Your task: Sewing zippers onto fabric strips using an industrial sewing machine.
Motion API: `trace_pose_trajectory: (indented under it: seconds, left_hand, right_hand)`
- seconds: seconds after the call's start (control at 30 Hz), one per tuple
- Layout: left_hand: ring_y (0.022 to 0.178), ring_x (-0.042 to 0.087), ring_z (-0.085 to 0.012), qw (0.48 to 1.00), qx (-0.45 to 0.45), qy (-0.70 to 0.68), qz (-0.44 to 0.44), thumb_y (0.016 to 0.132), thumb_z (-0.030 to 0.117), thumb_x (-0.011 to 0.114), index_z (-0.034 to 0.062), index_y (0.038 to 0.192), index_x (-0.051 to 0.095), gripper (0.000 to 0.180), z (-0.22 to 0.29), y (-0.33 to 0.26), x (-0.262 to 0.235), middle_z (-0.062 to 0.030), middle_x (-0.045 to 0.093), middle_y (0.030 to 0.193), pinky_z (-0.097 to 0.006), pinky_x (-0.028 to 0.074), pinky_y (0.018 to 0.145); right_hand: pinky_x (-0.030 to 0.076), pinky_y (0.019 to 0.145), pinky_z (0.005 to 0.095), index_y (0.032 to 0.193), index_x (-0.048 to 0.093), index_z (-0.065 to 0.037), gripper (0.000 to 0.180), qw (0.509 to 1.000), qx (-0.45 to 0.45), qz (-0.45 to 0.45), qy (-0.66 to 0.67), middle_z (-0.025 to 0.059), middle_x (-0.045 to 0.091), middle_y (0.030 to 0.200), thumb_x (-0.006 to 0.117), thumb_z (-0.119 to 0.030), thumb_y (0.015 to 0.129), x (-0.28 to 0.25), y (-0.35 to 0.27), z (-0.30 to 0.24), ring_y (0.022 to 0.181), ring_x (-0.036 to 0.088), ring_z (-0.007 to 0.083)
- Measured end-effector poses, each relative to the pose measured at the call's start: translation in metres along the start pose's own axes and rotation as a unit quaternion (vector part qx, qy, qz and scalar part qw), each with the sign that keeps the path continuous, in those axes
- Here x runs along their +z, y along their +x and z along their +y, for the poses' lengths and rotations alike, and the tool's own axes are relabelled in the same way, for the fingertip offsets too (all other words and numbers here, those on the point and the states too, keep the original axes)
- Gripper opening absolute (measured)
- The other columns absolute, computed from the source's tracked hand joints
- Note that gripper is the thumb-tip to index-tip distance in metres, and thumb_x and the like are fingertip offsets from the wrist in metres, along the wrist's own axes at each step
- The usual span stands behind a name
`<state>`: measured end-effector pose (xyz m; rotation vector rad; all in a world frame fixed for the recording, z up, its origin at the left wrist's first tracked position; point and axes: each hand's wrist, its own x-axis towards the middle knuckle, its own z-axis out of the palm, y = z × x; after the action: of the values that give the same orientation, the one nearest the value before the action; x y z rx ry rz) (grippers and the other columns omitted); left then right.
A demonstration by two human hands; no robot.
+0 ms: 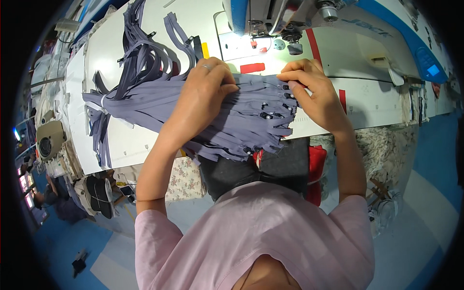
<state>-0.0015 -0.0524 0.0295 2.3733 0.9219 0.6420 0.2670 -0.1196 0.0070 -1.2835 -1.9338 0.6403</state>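
Note:
A bundle of grey-purple zippers (159, 107) lies fanned across the white sewing table, with black sliders near the right-hand ends. A white tie (103, 101) gathers the bundle at the left. My left hand (207, 92) rests on the upper part of the fan, its fingers curled down over a zipper near the far edge. At the right ends, the thumb and forefinger of my right hand (311, 92) close on the end of the topmost zipper, beside its slider. More loose zippers (145, 53) loop up and away beyond the tie.
The lit sewing machine head (290, 24) stands just beyond my hands. Red tape (253, 67) marks the table (377, 104), and a control panel (430, 67) is at the far right. A dark cushion-like pad (232, 174) and red cloth (316, 174) lie below the front edge.

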Motion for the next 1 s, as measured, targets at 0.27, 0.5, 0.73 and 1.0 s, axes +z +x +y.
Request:
trace_pose_trajectory:
  seconds: [0.27, 0.5, 0.73, 1.0]
  left_hand:
    - [0.090, 0.062, -0.0239, 0.952, -0.141, 0.143, 0.229, 0.091, -0.002, 0.059, 0.0027, 0.104, 0.063, 0.015, -0.044, 0.049, -0.065, -0.0108, 0.065, 0.098, -0.036, 0.048, 0.076]
    - [0.090, 0.064, -0.0285, 0.986, 0.074, 0.137, -0.060, 0.079, 0.017, 0.078, 0.0079, 0.091, 0.067, 0.019, 0.013, 0.032, 0.013, -0.0084, 0.066, 0.091, -0.041, 0.048, 0.079]
    - [0.087, 0.064, -0.0295, 0.987, -0.021, -0.051, -0.151, 0.083, 0.009, 0.078, 0.0006, 0.092, 0.058, 0.024, 0.011, 0.041, 0.016, -0.0112, 0.062, 0.090, -0.038, 0.049, 0.079]
    - [0.093, 0.063, -0.0170, 0.941, -0.148, -0.261, -0.154, 0.093, 0.013, 0.073, 0.0016, 0.100, 0.057, 0.021, 0.005, 0.035, 0.014, -0.0116, 0.069, 0.101, -0.032, 0.050, 0.084]
  right_hand:
    - [0.049, 0.092, 0.0365, 0.106, 0.070, -0.002, 0.022, 0.999, 0.018, 0.041, 0.013, 0.0087, 0.063, 0.113, 0.070, 0.001, 0.084, -0.003, -0.007, 0.002, 0.107, 0.058, 0.0263]
    - [0.050, 0.092, 0.0362, 0.110, 0.069, -0.003, 0.029, 0.997, 0.028, 0.062, -0.045, 0.0089, 0.062, 0.116, 0.073, 0.000, 0.082, -0.003, -0.013, -0.001, 0.109, 0.057, 0.0271]
    - [0.052, 0.091, 0.0345, 0.111, 0.069, -0.003, 0.023, 0.998, 0.039, 0.052, 0.000, 0.0083, 0.062, 0.119, 0.064, 0.001, 0.088, -0.003, -0.013, -0.002, 0.116, 0.056, 0.0252]
    - [0.053, 0.080, 0.0321, 0.121, 0.069, -0.005, 0.029, 0.983, 0.140, 0.004, 0.117, 0.0115, 0.063, 0.102, 0.064, -0.003, 0.092, -0.006, -0.016, -0.013, 0.094, 0.064, 0.0185]
